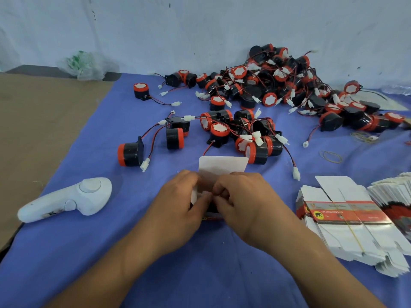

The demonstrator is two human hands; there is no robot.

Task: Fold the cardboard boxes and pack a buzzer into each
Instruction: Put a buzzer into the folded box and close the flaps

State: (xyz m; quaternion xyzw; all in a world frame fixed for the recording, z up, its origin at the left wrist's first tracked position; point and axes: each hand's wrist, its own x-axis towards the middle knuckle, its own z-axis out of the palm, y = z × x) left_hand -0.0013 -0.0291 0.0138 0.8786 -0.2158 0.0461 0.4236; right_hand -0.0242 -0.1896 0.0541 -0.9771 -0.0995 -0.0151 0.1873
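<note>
Gripping a small white cardboard box (222, 167) from both sides, left hand (178, 196) and right hand (242, 197) meet at the near middle of the blue cloth-covered surface (89, 252). Fingers of both curl onto its side flaps; rear flap stands upright. Black-and-red cylindrical buzzers (278, 85) heaped toward far right corner, several loose just beyond the box. Rubber-banded stack of flat printed box blanks (347, 230) at right edge. White plastic handheld controller (66, 201) near left edge.

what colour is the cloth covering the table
Blue, a plain purplish blue cloth with no pattern, seen in the head view.
</note>
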